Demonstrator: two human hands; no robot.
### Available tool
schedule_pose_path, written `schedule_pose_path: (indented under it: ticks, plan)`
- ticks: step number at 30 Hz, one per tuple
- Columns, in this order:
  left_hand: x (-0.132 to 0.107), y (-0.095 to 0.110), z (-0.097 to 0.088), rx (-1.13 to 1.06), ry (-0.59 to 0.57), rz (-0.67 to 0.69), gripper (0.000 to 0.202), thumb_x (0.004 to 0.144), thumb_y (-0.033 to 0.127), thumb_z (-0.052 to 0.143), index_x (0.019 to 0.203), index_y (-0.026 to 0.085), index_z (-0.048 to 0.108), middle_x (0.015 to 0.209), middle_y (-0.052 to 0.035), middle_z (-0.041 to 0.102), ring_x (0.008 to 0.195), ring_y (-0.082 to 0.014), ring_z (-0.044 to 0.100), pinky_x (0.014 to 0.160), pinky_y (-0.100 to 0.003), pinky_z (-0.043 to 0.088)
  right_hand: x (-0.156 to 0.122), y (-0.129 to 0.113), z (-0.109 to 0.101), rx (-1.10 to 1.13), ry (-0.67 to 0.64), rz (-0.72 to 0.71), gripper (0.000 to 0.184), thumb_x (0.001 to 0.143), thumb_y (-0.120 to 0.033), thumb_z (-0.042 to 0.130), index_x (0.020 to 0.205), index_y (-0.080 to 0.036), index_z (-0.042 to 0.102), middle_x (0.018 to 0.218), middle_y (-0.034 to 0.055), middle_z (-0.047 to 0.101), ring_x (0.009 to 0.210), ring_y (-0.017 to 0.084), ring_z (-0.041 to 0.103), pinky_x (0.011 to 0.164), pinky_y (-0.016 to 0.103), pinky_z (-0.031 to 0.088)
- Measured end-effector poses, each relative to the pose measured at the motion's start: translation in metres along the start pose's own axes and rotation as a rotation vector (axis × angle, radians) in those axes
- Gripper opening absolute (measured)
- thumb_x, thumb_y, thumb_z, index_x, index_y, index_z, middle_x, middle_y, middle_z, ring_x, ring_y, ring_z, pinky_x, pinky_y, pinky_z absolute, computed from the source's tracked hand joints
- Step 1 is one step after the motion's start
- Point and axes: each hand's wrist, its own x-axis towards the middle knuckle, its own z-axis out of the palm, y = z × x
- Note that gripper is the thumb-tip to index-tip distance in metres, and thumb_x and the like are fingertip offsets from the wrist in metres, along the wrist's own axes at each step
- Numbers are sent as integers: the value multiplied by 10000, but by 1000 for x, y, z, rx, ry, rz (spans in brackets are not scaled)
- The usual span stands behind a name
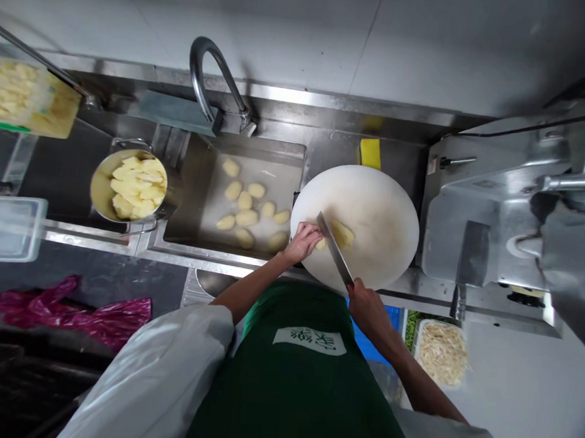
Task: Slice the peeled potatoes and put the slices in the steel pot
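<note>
A round white cutting board (373, 205) rests on the steel counter. A peeled potato (342, 234) lies on it. My left hand (303, 240) is curled at the board's left edge, fingers pressed on a potato piece beside the blade. My right hand (366, 308) grips the handle of a cleaver (334, 250), whose blade slants across the board against the potato.
A sink basin (194, 192) holds several peeled potatoes (246, 206), under a faucet (212, 80). A metal pot (98, 192) of cut potato stands to its left. A slicing machine (497, 220) sits right, with a second cleaver (470, 258). A tray of shreds (443, 353) lies lower right.
</note>
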Motion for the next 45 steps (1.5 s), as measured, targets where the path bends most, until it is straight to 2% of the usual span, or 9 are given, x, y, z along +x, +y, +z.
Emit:
schedule_pose_path:
  ticks: [4, 10, 16, 22, 27, 33, 39, 45]
  plan:
    - [-1, -2, 2, -12, 0, 0, 258, 965, 304, 405, 1058, 185, 615, 1084, -106, 549, 1058, -219, 434, 965, -411, 408, 6, -6, 1, 16, -20, 31, 255, 984, -243, 249, 1029, -133, 474, 820, 110, 649, 745, 193, 647, 617, 267, 331]
    - [-3, -3, 4, -15, 9, -4, 265, 969, 302, 390, 1044, 180, 612, 1073, -108, 557, 1041, -219, 452, 959, -419, 410, 3, -4, 0, 14, 11, -7, 276, 984, -277, 241, 1019, -139, 478, 789, 107, 647, 750, 220, 644, 627, 280, 329]
    - [-6, -6, 3, -27, 15, 12, 262, 969, 292, 392, 1057, 179, 612, 1118, -109, 555, 1073, -223, 434, 968, -424, 409, 15, -13, -1, 29, -21, 11, 255, 984, -255, 258, 1026, -131, 476, 860, 119, 661, 795, 209, 651, 617, 272, 311]
    - [-7, -6, 5, 15, 41, 43, 240, 966, 249, 393, 1038, 170, 608, 1086, -104, 559, 1048, -217, 426, 953, -404, 419, 2, -9, -6, 33, 28, -17, 285, 986, -287, 243, 1011, -137, 484, 779, 100, 654, 734, 203, 645, 597, 281, 292]
    - [-10, -10, 7, 23, 62, 93, 232, 967, 222, 386, 1040, 153, 596, 1117, -107, 549, 1068, -211, 414, 948, -389, 425, 18, -18, -3, 51, -5, 5, 259, 982, -271, 269, 1022, -132, 485, 854, 119, 669, 774, 208, 647, 603, 277, 295]
    - [-11, -10, 9, 25, 80, 97, 241, 970, 219, 377, 1066, 142, 584, 1091, -117, 549, 1071, -208, 429, 942, -395, 432, 7, -13, -2, 40, 40, -11, 266, 983, -286, 261, 1003, -144, 485, 782, 100, 656, 720, 201, 642, 595, 276, 291]
    - [-14, -13, 9, 17, 81, 138, 254, 969, 194, 359, 1077, 139, 581, 1124, -126, 545, 1097, -211, 440, 943, -410, 438, 24, -25, 0, 45, 2, 23, 291, 981, -270, 254, 1058, -122, 493, 870, 128, 662, 796, 214, 645, 638, 277, 328]
    - [-16, -16, 12, 17, 75, 135, 255, 965, 180, 363, 1108, 134, 569, 1111, -124, 552, 1089, -210, 451, 948, -417, 444, 6, -16, 0, 30, 30, 3, 294, 982, -302, 258, 1025, -130, 492, 790, 103, 649, 737, 203, 639, 625, 276, 319]
